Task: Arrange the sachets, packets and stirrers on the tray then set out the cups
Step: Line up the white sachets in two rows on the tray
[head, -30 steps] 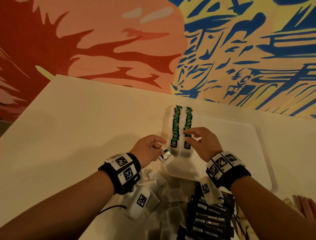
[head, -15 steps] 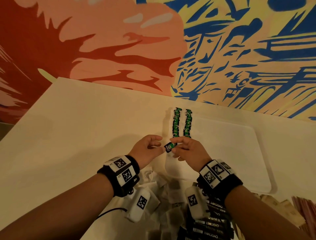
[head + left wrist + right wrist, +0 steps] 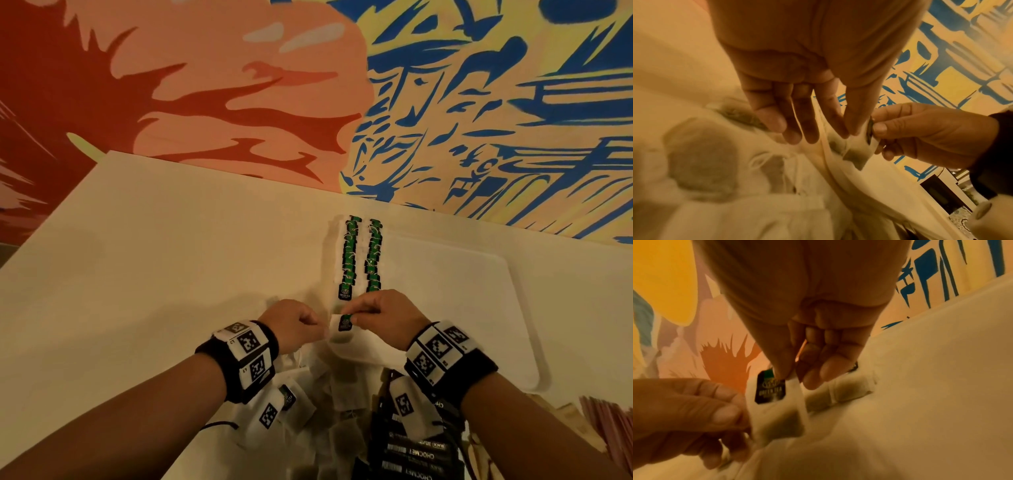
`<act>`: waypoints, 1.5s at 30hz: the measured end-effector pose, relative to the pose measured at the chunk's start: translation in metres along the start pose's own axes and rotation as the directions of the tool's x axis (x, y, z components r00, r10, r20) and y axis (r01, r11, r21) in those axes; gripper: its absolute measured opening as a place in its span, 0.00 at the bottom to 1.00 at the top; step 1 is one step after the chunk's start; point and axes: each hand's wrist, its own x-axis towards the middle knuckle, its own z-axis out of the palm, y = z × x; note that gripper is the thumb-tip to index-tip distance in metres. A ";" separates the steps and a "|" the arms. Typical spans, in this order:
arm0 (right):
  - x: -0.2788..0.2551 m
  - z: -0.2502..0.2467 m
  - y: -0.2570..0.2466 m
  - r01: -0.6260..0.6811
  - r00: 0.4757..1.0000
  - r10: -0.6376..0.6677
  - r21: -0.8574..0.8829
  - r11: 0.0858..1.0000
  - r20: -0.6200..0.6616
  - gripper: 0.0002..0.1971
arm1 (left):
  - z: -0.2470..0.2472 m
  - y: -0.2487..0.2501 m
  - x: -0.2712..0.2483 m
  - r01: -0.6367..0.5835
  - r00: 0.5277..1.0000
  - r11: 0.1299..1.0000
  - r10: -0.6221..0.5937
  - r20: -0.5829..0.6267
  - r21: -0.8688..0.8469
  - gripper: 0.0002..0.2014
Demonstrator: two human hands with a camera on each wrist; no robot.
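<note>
- Head view: both hands meet at the near left corner of the tray (image 3: 479, 308). The left hand (image 3: 294, 325) and right hand (image 3: 383, 317) each pinch one tea bag (image 3: 343, 325), which sits just below the two rows (image 3: 363, 257) of green-tagged bags along the tray's left edge. A loose pile (image 3: 329, 411) of bags and dark sachets (image 3: 414, 455) lies off the tray's near edge; no cups are in view.
- Left wrist view: the left hand (image 3: 797, 100) has thumb and forefinger closed on the bag's side, its other fingers straight. The right hand (image 3: 920, 134) nips the tag (image 3: 870, 129).
- Right wrist view: the right hand (image 3: 809, 353) grips the bag (image 3: 777, 415) at its top by the tag (image 3: 770, 388); the left hand (image 3: 688, 415) grips its left edge.
- To do this well, I judge: pull the bag flat, square the tag with the left row, lay it overlapping the last bag, and let go without nudging the rows.
</note>
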 end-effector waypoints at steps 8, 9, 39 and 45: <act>0.028 -0.005 0.003 -0.095 0.984 0.083 -0.073 0.993 -0.157 0.09 | -0.002 0.003 0.018 -0.001 0.994 0.999 -0.005 -0.113 -0.053 0.13; 0.030 -0.005 0.003 -0.096 0.981 0.082 -0.073 0.993 -0.173 0.09 | -0.001 0.006 0.021 0.006 0.993 0.998 -0.013 -0.115 -0.058 0.17; 0.019 -0.009 0.039 -0.173 0.961 0.154 -0.062 0.983 -0.228 0.21 | 0.018 0.034 0.055 -0.047 0.998 0.995 0.050 -0.034 0.084 0.51; 0.016 -0.011 0.037 -0.136 0.971 0.122 -0.054 0.989 -0.206 0.20 | 0.015 0.036 0.057 -0.039 0.999 0.994 0.041 -0.022 0.102 0.50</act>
